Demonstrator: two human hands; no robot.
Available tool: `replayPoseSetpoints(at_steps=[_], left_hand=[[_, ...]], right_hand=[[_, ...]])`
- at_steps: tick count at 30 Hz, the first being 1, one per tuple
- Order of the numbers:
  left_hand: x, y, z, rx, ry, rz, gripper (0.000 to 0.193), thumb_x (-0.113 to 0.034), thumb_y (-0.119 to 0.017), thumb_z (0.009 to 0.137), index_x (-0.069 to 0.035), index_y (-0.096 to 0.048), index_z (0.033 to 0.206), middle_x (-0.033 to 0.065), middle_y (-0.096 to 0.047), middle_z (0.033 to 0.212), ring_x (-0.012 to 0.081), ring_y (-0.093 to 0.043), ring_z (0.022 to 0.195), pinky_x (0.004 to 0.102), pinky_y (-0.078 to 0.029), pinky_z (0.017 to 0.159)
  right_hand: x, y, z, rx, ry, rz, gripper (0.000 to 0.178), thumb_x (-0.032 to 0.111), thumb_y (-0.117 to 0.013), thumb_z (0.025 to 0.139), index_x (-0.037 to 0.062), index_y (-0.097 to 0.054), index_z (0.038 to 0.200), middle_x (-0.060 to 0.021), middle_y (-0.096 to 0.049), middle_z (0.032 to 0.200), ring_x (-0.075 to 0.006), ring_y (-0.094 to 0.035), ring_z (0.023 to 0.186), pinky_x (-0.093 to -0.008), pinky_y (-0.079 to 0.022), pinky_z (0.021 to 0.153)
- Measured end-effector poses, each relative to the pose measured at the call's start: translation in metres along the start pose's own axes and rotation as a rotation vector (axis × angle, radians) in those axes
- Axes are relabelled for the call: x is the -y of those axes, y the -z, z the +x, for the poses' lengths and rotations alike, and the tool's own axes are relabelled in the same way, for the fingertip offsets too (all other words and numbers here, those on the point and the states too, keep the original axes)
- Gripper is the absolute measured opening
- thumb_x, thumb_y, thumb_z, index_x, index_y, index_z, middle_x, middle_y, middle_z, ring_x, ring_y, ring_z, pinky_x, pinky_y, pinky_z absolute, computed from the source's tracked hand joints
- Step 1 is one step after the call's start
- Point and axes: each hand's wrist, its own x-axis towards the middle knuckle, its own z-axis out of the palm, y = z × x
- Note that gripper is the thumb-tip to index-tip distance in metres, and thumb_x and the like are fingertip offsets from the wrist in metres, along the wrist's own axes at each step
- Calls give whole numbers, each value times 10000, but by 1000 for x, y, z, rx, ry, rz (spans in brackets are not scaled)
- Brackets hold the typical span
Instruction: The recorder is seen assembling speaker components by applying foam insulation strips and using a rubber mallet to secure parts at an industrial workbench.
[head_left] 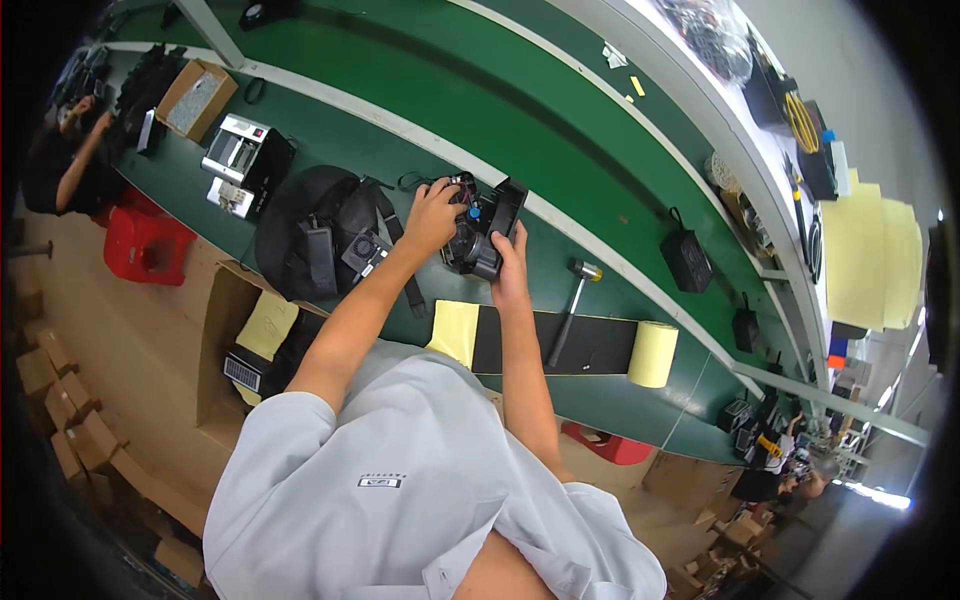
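Observation:
Both hands are at a black plastic device [470, 243] with an opened housing, above the green bench. My left hand [432, 220] has its fingers curled at the upper left side, near dark wires and a small blue part [474, 212]. What its fingertips pinch, if anything, is too small to make out. My right hand [511, 265] grips the device from the right, thumb beside an upright box-shaped black part [508, 205]. A mallet [570, 310] with a yellow-and-black head lies to the right, on a black mat [605, 342].
A black bag [300, 200] with straps and black parts lies left, beside a silver-and-black machine [243, 155]. A yellow roll [653, 354] stands right. An open carton [222, 350] sits below the bench edge. Another person [75, 155] works far left; a shelf rises at right.

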Motion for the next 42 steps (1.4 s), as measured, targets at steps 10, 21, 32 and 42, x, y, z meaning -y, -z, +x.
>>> replayPoseSetpoints(at_steps=[10, 21, 32, 42], left_hand=[[7, 10, 2, -219, 264, -260, 239, -82, -671, 761, -104, -734, 990, 74, -604, 1262, 288, -468, 1284, 474, -359, 1033], [-3, 15, -24, -297, 514, -553, 561, -108, -739, 782, -86, -539, 1305, 126, -562, 1335, 336, -475, 1283, 451, -367, 1042], [2, 9, -27, -253, 564, -609, 570, -122, -772, 754, -92, -560, 1283, 109, -596, 1288, 312, -500, 1264, 444, -364, 1031], [6, 6, -28, -275, 573, -657, 685, -94, -798, 728, -96, -510, 1349, 111, -614, 1285, 330, -519, 1249, 443, -385, 1037]], right_hand=[[2, 1, 42, -126, 282, -928, 741, 327, -759, 790, 148, -458, 1442, -231, -500, 1209, -345, -548, 1103, -421, -453, 957], [-6, -23, 32, -50, 502, -1203, 739, 307, -778, 762, 188, -486, 1430, -270, -466, 1239, -409, -523, 1133, -457, -444, 991], [-17, -33, 27, -45, 597, -1408, 753, 312, -783, 723, 219, -510, 1419, -306, -429, 1311, -464, -483, 1184, -522, -426, 996], [-18, -39, 25, -58, 579, -1481, 763, 341, -796, 718, 240, -519, 1421, -301, -427, 1325, -463, -484, 1193, -517, -426, 999]])
